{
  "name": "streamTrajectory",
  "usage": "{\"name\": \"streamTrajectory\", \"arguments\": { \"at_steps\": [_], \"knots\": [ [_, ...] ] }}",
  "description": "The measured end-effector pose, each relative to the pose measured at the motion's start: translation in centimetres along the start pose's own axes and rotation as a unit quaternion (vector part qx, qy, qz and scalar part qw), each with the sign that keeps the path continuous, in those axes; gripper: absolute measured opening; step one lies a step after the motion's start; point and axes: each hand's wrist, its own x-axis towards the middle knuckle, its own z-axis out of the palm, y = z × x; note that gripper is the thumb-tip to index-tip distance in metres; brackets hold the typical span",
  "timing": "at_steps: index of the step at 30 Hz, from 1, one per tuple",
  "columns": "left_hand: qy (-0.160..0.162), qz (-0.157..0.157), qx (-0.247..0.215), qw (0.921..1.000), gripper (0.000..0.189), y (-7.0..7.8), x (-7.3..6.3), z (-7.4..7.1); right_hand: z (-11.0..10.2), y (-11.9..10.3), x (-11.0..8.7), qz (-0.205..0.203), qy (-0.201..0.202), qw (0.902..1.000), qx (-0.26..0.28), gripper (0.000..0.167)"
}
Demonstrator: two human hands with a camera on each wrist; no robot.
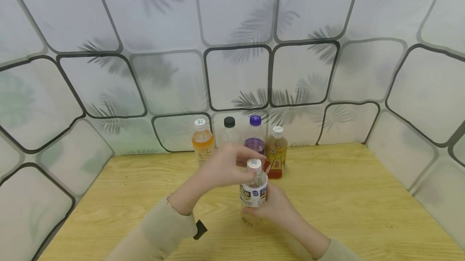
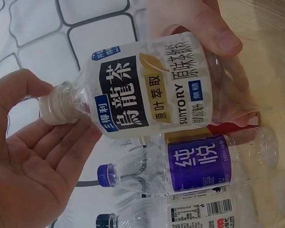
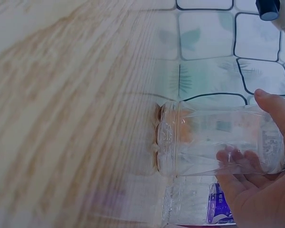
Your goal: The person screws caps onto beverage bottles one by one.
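A clear Suntory oolong tea bottle [image 2: 133, 90] with a white label and a white cap [image 1: 254, 165] stands upright at the front middle of the table; it looks drained. My left hand [image 1: 229, 166] comes over from the left and pinches the cap between thumb and fingers. Lower down, my right hand [image 1: 277, 206] grips the bottle body from the right. In the right wrist view, fingers show through the clear plastic, and the bottle's base [image 3: 166, 137] meets the tabletop.
Behind stand an orange drink bottle [image 1: 203, 144], a black-capped clear bottle [image 1: 229, 131], a purple-labelled bottle [image 2: 199, 164] and a white-capped bottle of reddish drink [image 1: 277, 156]. They line the wood-grain table [image 1: 345, 196] near the patterned backdrop [image 1: 237, 75].
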Motion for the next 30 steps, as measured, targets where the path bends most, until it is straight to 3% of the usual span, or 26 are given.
{"name": "streamTrajectory", "arguments": {
  "at_steps": [2, 4, 6, 8, 11, 13, 14, 15, 17, 18, 21, 23, 25, 27, 30],
  "knots": [
    [0.015, 0.004, 0.021, 0.9997, 0.043, 0.1, -0.2, 0.2, 0.0, 0.0, 0.0, -0.001, -0.001, 1.0000, -0.001, 0.067],
    [0.056, 0.008, 0.069, 0.9960, 0.046, 0.4, -0.5, 0.6, 0.0, 0.0, 0.0, -0.002, -0.001, 1.0000, -0.005, 0.068],
    [0.114, 0.014, 0.149, 0.9821, 0.047, 0.7, -0.8, 1.0, 0.0, 0.0, 0.0, -0.002, -0.001, 1.0000, -0.009, 0.068],
    [0.176, 0.025, 0.241, 0.9541, 0.042, 1.1, -0.9, 1.6, 0.0, 0.1, 0.0, -0.003, -0.001, 0.9999, -0.011, 0.068],
    [0.236, 0.042, 0.362, 0.9008, 0.048, 1.4, -0.9, 2.4, -0.1, 0.1, -0.1, -0.002, -0.005, 1.0000, -0.003, 0.067],
    [0.253, 0.048, 0.404, 0.8781, 0.058, 1.4, -0.9, 2.8, -0.1, 0.1, -0.2, 0.000, -0.009, 0.9999, 0.005, 0.066],
    [0.255, 0.049, 0.414, 0.8727, 0.059, 1.4, -0.8, 2.9, -0.2, 0.1, -0.2, 0.001, -0.011, 0.9999, 0.008, 0.066],
    [0.253, 0.050, 0.413, 0.8732, 0.058, 1.4, -0.8, 3.0, -0.2, 0.1, -0.2, 0.001, -0.012, 0.9999, 0.010, 0.066],
    [0.235, 0.045, 0.391, 0.8888, 0.048, 1.3, -0.8, 2.9, -0.2, 0.1, -0.2, 0.001, -0.011, 0.9999, 0.008, 0.067],
    [0.219, 0.042, 0.368, 0.9026, 0.040, 1.3, -0.7, 2.8, -0.2, 0.1, -0.2, 0.001, -0.010, 0.9999, 0.005, 0.067],
    [0.142, 0.027, 0.263, 0.9540, 0.020, 1.2, -0.3, 1.9, -0.2, 0.0, -0.2, 0.005, -0.007, 1.0000, 0.001, 0.068],
    [0.084, 0.009, 0.185, 0.9791, 0.024, 1.0, -0.1, 1.2, -0.2, 0.0, -0.2, 0.006, -0.005, 1.0000, 0.001, 0.069],
    [0.042, -0.007, 0.123, 0.9915, 0.032, 0.8, 0.1, 0.8, -0.3, -0.1, -0.2, 0.008, -0.005, 0.9999, 0.004, 0.070],
    [0.021, -0.018, 0.085, 0.9960, 0.039, 0.7, 0.1, 0.6, -0.3, 0.0, -0.1, 0.008, -0.007, 0.9999, 0.007, 0.070],
    [0.041, -0.004, 0.106, 0.9936, 0.041, 0.8, -0.1, 0.8, -0.2, 0.0, 0.0, 0.007, -0.008, 0.9999, -0.001, 0.070]
  ]
}}
